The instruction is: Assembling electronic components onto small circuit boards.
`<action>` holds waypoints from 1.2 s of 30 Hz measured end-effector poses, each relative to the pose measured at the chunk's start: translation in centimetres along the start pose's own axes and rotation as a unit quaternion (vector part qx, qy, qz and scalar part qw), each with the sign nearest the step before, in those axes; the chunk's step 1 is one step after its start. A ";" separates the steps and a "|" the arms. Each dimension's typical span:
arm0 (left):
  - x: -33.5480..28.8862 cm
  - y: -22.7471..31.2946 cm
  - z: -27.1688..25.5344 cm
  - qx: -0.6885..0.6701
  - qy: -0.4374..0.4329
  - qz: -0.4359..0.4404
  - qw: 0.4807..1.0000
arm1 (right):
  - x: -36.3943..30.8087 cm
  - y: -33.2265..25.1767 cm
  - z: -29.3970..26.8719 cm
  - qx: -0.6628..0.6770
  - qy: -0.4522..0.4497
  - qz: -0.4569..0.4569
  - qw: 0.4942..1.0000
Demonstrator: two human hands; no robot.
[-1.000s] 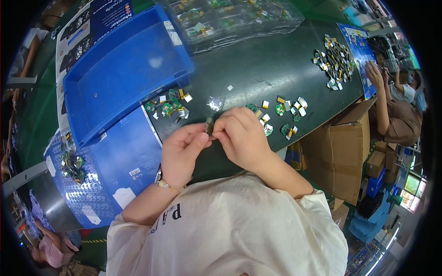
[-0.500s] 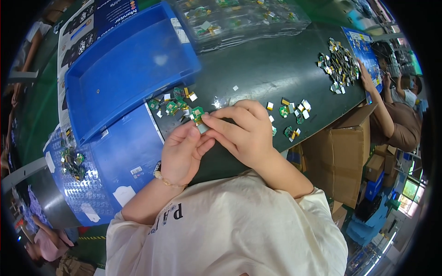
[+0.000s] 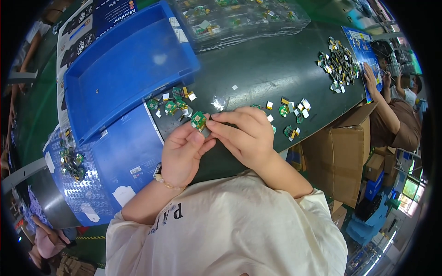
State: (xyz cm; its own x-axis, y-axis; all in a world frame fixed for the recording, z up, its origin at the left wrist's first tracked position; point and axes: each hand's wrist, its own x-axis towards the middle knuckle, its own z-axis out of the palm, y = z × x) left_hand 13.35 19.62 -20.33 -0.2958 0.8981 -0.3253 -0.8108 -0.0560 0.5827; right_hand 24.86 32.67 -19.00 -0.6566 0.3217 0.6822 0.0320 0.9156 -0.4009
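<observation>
Circuit board and fingers meet above a long, dark green table (image 3: 271,60), its smooth top shiny and faintly scuffed, in a room where other people show at both sides. Beside its right edge stands a brown cardboard box (image 3: 334,156) with flat, creased walls. At left lies a blue bin (image 3: 124,69), rectangular, of hard plastic, partly over a glossy blue sheet (image 3: 124,156). Clear, thin plastic trays (image 3: 244,20) holding green boards are stacked beyond. A loose heap of boards (image 3: 338,66) spreads at far right. Left hand (image 3: 182,154) grips the circuit board (image 3: 198,120) between thumb and fingers; right hand (image 3: 244,135) pinches its right side, fingertips close together. Flat and green, this board is in front of the person, near the bin's lower right corner. Smallest is a white square (image 3: 235,87) on the table.
</observation>
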 end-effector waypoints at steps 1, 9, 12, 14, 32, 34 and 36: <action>0.0 0.0 -0.1 0.000 0.000 0.000 1.000 | 0.0 0.0 -0.1 0.000 0.000 0.000 1.000; 0.0 0.0 0.1 0.038 0.003 0.015 0.999 | 0.5 -0.2 -0.1 0.186 -0.033 0.149 0.971; -0.1 0.1 0.2 0.064 0.015 0.019 0.998 | 1.0 -0.1 -0.4 0.267 -0.123 0.239 0.925; -0.1 -0.2 -0.3 0.113 0.017 0.029 0.993 | 1.3 0.1 -0.6 0.239 -0.131 0.204 0.940; 0.6 0.9 -2.4 -0.322 -0.074 -0.051 0.942 | 1.6 3.4 -2.9 -0.057 -0.088 0.204 0.973; 0.6 1.0 -2.2 -0.339 -0.113 -0.028 0.934 | 0.2 5.3 -5.1 -0.055 -0.134 0.296 0.944; 0.9 1.1 -2.6 -0.369 -0.126 -0.049 0.919 | -0.7 6.3 -6.8 -0.088 -0.186 0.323 0.924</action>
State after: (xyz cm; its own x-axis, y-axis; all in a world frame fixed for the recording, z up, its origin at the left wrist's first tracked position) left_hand 10.89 19.26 -21.89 -0.1526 0.9820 -0.1110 -0.9767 -0.1670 -0.1348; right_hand 30.68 39.89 -17.84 -0.6706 0.7390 0.0649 0.6080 0.5976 -0.5227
